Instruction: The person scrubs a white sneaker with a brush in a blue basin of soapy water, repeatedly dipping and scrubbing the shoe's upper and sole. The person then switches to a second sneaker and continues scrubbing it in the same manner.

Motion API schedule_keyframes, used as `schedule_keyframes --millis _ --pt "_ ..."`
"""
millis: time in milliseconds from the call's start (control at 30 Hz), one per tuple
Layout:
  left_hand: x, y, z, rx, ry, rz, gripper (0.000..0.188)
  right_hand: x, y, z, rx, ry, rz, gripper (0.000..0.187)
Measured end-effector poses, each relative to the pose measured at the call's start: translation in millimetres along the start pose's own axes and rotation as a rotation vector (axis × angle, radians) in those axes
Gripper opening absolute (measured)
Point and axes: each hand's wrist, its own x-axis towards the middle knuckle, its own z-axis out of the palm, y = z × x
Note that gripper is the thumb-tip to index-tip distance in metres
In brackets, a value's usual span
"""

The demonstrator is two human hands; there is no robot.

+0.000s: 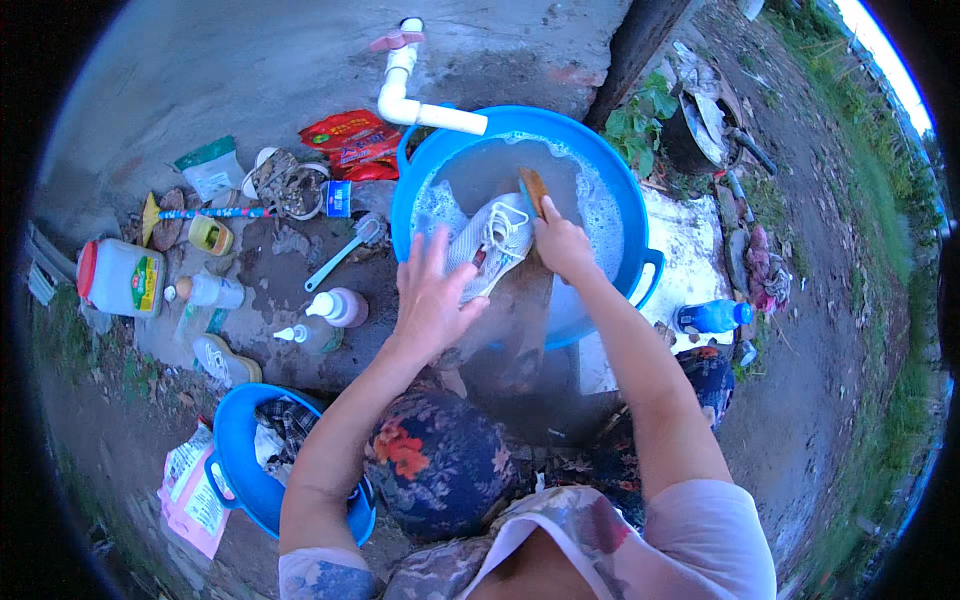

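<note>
A blue basin of sudsy, cloudy water stands in front of me. Over its near part lies a pale grey sneaker with white laces, tilted, its heel toward me. My left hand is at the heel end with fingers spread; whether its fingertips press on the shoe is hard to tell. In my right hand is a wooden-backed brush, gripped at its near end and held against the sneaker's right side. The brush's bristles are hidden. Beneath the shoe, a board-like brown surface slopes toward me.
A white pipe with a tap reaches over the basin's far rim. To the left are a pump bottle, a long-handled scoop, another sneaker and a white jug. A smaller blue tub holds cloth. A blue bottle lies right.
</note>
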Motion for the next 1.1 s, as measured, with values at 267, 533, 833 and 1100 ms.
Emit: schedule_keyframes --millis 267,533,833,1100 --pt "-4.3 6.8 -24.1 0.277 0.163 0.266 0.01 -29.6 30.8 -50.5 0.23 0.124 -0.209 0.048" --pt "-28.0 -2.9 -3.5 0.351 0.15 0.338 0.009 -103.5 -22.6 -20.0 -0.192 0.144 -0.553 0.05" --pt "-23.7 0.0 -0.5 0.349 0.14 0.299 0.01 -126.4 -33.7 -13.0 -0.168 0.143 -0.512 0.055" --pt "-18.7 2.3 -2.7 0.353 0.158 0.306 0.006 -87.3 3.5 -16.1 0.192 0.186 -0.235 0.051"
